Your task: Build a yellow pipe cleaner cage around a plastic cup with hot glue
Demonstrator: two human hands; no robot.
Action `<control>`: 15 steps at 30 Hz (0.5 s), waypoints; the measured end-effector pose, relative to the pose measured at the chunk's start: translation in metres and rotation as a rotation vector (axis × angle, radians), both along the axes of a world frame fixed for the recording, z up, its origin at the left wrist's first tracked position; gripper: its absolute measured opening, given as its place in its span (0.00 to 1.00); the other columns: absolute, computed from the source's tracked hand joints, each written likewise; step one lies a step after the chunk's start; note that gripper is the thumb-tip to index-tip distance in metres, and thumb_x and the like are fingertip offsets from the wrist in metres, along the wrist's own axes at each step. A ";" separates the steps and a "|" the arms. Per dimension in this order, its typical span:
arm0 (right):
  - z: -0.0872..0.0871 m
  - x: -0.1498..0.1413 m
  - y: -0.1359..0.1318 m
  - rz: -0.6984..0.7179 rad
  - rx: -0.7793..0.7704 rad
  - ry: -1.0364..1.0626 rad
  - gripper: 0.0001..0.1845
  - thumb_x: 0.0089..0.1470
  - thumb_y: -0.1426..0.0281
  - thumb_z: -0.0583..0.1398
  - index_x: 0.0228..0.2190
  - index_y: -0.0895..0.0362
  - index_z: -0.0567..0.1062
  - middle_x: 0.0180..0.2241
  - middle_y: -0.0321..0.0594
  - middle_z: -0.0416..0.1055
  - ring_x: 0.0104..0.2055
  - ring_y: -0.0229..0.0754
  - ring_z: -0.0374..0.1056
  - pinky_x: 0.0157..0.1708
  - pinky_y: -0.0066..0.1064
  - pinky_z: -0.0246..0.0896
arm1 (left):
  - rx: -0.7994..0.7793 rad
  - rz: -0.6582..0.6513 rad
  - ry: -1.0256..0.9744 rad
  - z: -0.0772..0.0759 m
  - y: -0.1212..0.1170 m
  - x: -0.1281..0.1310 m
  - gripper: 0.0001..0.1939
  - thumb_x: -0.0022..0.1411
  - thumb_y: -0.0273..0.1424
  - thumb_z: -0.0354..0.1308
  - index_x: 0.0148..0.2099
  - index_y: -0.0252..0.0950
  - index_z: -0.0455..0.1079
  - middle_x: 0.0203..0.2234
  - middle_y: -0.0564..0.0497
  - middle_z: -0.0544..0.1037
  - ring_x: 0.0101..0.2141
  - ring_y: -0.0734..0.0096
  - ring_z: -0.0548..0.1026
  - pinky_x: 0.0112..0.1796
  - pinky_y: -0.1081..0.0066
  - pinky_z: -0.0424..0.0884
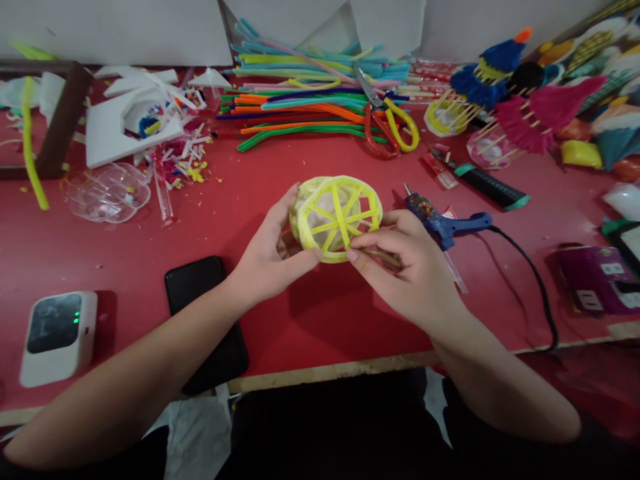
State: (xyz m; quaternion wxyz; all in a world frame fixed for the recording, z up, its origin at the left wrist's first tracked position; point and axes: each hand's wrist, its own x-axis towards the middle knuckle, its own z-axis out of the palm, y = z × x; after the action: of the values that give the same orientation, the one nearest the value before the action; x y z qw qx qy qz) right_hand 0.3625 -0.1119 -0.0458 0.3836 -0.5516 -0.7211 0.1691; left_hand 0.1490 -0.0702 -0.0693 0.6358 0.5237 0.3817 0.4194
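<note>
Above the middle of the red table, a small round frame (340, 215) of yellow pipe cleaner is held tilted toward me, its strips crossing like wheel spokes. My left hand (273, 250) grips its left side, thumb along the lower rim and fingers behind. At the lower right edge my right hand (400, 257) pinches with thumb and forefinger, touching the rim. A thin stick-like piece shows under the right fingers; whether they hold it or only the frame is unclear. Right of that hand lies a blue glue gun (440, 217) with a black cord.
Behind are piled pipe cleaners (300, 107) and scissors (385, 123). Craft figures on sticks (540, 120) and a utility knife (493, 187) lie right. White foam pieces (133, 123), a clear plastic tray (107, 193), a black phone (200, 287) and a white device (59, 337) lie left.
</note>
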 end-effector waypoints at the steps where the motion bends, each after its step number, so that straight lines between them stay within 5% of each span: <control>1: 0.001 0.001 0.000 0.001 -0.020 0.016 0.04 0.60 0.69 0.65 0.35 0.52 0.83 0.42 0.43 0.72 0.45 0.45 0.74 0.42 0.39 0.76 | 0.002 0.002 0.000 0.001 0.000 0.000 0.43 0.54 0.36 0.75 0.70 0.49 0.63 0.73 0.47 0.61 0.70 0.42 0.62 0.61 0.51 0.74; 8: 0.003 0.002 0.001 0.008 -0.052 0.060 0.03 0.59 0.69 0.66 0.35 0.53 0.83 0.41 0.41 0.71 0.39 0.40 0.73 0.41 0.37 0.76 | -0.209 0.058 -0.087 0.006 0.003 0.004 0.40 0.56 0.34 0.69 0.70 0.45 0.64 0.65 0.45 0.71 0.60 0.48 0.74 0.54 0.55 0.79; 15: 0.003 0.002 0.002 0.018 -0.056 0.084 0.03 0.59 0.69 0.65 0.34 0.52 0.82 0.40 0.41 0.70 0.40 0.41 0.73 0.37 0.36 0.75 | -0.234 0.035 -0.096 0.014 0.003 0.006 0.38 0.60 0.36 0.66 0.70 0.41 0.61 0.60 0.43 0.75 0.56 0.51 0.78 0.52 0.56 0.80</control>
State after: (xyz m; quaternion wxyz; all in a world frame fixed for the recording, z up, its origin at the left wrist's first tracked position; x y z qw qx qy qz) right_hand 0.3648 -0.1104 -0.0423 0.3966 -0.5482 -0.7041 0.2157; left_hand 0.1548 -0.0672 -0.0549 0.7026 0.4186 0.4061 0.4076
